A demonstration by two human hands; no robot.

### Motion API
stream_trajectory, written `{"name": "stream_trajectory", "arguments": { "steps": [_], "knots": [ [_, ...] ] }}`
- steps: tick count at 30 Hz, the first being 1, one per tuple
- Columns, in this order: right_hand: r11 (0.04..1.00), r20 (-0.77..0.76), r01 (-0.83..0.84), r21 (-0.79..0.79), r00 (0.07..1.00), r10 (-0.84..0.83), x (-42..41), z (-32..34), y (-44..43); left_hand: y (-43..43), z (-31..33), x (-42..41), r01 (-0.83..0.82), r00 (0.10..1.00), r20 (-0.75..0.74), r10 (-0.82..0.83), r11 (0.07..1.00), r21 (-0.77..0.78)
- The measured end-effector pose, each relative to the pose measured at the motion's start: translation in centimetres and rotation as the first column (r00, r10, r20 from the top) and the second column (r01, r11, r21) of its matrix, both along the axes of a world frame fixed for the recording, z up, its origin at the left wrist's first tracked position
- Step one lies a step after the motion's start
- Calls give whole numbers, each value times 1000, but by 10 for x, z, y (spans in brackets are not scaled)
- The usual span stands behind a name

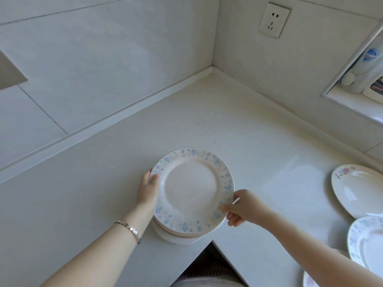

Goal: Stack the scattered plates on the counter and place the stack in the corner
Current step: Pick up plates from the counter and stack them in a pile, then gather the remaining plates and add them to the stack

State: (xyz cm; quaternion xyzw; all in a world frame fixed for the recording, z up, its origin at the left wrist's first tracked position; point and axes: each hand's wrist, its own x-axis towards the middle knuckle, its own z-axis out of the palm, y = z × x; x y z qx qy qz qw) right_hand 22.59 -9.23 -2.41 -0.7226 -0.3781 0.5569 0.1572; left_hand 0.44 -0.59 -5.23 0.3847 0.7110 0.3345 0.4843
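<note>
While left hand [148,189] curls on its left rim and right hand [242,208] pinches its right rim, one plate stack [190,189] at counter [248,141] inner edge, far from corner [211,71], three loose plates [356,189] [366,243] [308,281] rightward, one wall socket [274,19].

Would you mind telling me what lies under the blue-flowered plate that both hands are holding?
Under the blue-flowered plate the rims of more stacked plates show, resting on the counter. It covers their faces, so their count and pattern cannot be told.

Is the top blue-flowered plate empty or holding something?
Empty: the round blue-flowered ceramic plate shows a bare centre, with nothing lying on it.
</note>
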Motion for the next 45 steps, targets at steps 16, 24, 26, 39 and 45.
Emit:
{"name": "stream_trajectory", "arguments": {
  "steps": [16,24,26,39,45],
  "knots": [
    [807,-345,579,115,785,-515,-28,-46,24,-6,-5,-11,48,997,65,-48,999,-6],
    [819,-327,545,178,818,-474,-33,-40,19,1,-28,-27,165,975,152,-161,986,-15],
    [832,-310,524,183,833,-457,-34,-36,18,1,-25,-30,193,971,140,-192,981,4],
    [799,55,511,317,831,-553,33,11,-75,-34,43,92,832,548,-143,-824,555,-11],
    [772,147,548,322,776,-613,123,31,-181,-107,33,195,973,116,-183,-976,148,-177]
  ]
}}
